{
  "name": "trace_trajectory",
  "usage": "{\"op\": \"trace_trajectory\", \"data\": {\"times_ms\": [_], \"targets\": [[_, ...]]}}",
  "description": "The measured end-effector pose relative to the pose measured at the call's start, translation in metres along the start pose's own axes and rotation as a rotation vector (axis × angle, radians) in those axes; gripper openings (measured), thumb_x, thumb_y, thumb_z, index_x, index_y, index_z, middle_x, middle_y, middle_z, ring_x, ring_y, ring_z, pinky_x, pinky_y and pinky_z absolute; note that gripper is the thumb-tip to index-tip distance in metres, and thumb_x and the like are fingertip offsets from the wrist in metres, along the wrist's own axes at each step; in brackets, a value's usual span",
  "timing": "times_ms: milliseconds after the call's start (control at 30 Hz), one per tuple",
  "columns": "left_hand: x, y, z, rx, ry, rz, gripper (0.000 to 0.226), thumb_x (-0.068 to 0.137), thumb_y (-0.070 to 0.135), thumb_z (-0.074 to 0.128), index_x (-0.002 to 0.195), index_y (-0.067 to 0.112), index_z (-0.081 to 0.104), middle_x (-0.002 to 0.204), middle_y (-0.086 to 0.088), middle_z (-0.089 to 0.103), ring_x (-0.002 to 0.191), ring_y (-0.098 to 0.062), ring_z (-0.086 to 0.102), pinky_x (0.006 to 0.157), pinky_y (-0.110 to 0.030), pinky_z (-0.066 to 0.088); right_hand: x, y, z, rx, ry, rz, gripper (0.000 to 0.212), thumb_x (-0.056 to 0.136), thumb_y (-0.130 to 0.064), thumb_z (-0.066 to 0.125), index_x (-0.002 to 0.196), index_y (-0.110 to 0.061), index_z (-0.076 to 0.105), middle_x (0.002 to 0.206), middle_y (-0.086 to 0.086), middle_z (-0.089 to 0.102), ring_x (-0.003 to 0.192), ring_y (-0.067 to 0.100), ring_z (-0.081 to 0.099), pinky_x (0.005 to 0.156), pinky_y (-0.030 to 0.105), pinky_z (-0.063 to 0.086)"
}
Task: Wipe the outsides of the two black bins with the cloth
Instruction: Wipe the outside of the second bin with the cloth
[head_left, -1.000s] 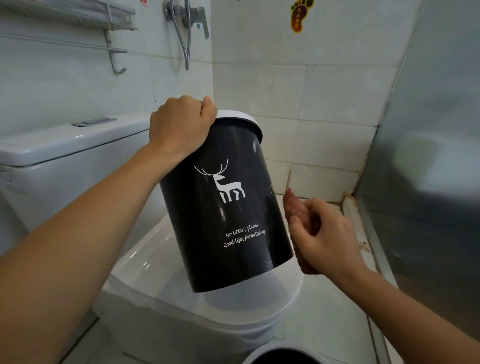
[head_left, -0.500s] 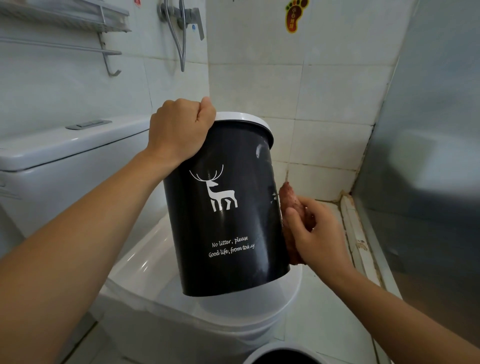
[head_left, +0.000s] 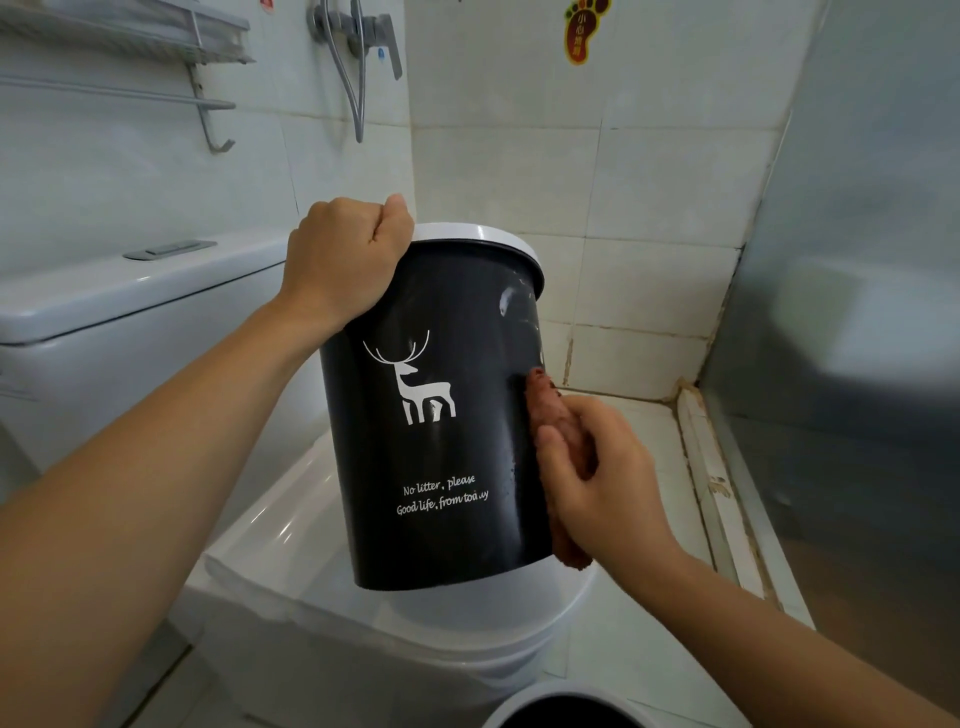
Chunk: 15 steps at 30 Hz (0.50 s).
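At the very bottom edge of the view, the white rim of a second bin (head_left: 563, 709) is seen, its dark inside partly cut off; it is judged to be the other bin awaiting its turn. Above it, a reddish-brown cloth (head_left: 553, 415) is held in the right hand (head_left: 597, 483), the fingers curled round it and pressing it flat against the right flank of the black bin (head_left: 431, 415). The bin lies directly to the left of those fingers, touching the cloth, and its long axis is tilted, the top leaning away and to the right, the base brought toward the viewer over the closed toilet lid (head_left: 291, 525). The coming stroke is judged to run along that axis, up or down the side wall, with the right hand the nearer one to the unwiped surface. The bin is held aloft at its white rim by the left hand (head_left: 345, 260), whose fingers are closed tightly over the edge. Its glossy black wall bears a white deer and the lines "No litter, please" and "Good life, from today"; pale smears are visible near the rim on the right.
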<state>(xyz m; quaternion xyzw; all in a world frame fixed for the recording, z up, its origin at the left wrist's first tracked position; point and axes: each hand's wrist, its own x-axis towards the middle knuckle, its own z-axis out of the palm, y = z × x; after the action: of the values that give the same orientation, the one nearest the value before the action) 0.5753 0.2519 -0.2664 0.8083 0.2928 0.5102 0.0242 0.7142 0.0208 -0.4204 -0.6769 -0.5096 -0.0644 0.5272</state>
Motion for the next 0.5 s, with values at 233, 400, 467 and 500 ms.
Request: {"op": "trace_trajectory", "data": {"times_ms": [233, 400, 467, 500], "targets": [[0.004, -0.005, -0.013, -0.061, -0.170, 0.087, 0.058, 0.105, 0.042, 0.039, 0.054, 0.017, 0.029, 0.050, -0.001, 0.030, 0.051, -0.019, 0.032, 0.057, -0.037, 0.026, 0.006, 0.007, -0.001, 0.006, -0.024, 0.024, 0.015, 0.098, -0.046, 0.056, 0.110, -0.052, 0.053, 0.100, -0.030, 0.060, 0.097, -0.003, 0.058, 0.078, 0.019, 0.052], [0.019, -0.001, -0.030, 0.080, -0.296, 0.213, 0.046, 0.095, 0.045, 0.040, 0.059, 0.016, 0.040, 0.055, -0.003, 0.047, 0.061, -0.027, 0.045, 0.061, -0.037, 0.036, 0.008, 0.005, 0.000, 0.015, -0.025, 0.019, 0.016, 0.098, -0.045, 0.057, 0.112, -0.051, 0.054, 0.098, -0.032, 0.060, 0.098, -0.004, 0.058, 0.078, 0.018, 0.051], [0.021, 0.008, -0.029, 0.069, -0.315, 0.218, 0.035, 0.088, 0.052, 0.044, 0.072, 0.024, 0.057, 0.068, 0.005, 0.060, 0.072, -0.022, 0.056, 0.069, -0.035, 0.046, 0.008, 0.003, 0.000, 0.024, -0.023, 0.014, 0.016, 0.097, -0.045, 0.057, 0.113, -0.050, 0.055, 0.096, -0.031, 0.061, 0.097, -0.003, 0.059, 0.079, 0.019, 0.053], [0.020, 0.014, -0.025, 0.098, -0.292, 0.217, 0.036, 0.088, 0.057, 0.045, 0.079, 0.027, 0.063, 0.073, 0.007, 0.063, 0.076, -0.021, 0.057, 0.072, -0.035, 0.046, 0.007, 0.002, 0.001, 0.021, -0.025, 0.008, 0.017, 0.097, -0.045, 0.057, 0.113, -0.048, 0.056, 0.096, -0.030, 0.061, 0.097, -0.002, 0.059, 0.079, 0.020, 0.053]]}}
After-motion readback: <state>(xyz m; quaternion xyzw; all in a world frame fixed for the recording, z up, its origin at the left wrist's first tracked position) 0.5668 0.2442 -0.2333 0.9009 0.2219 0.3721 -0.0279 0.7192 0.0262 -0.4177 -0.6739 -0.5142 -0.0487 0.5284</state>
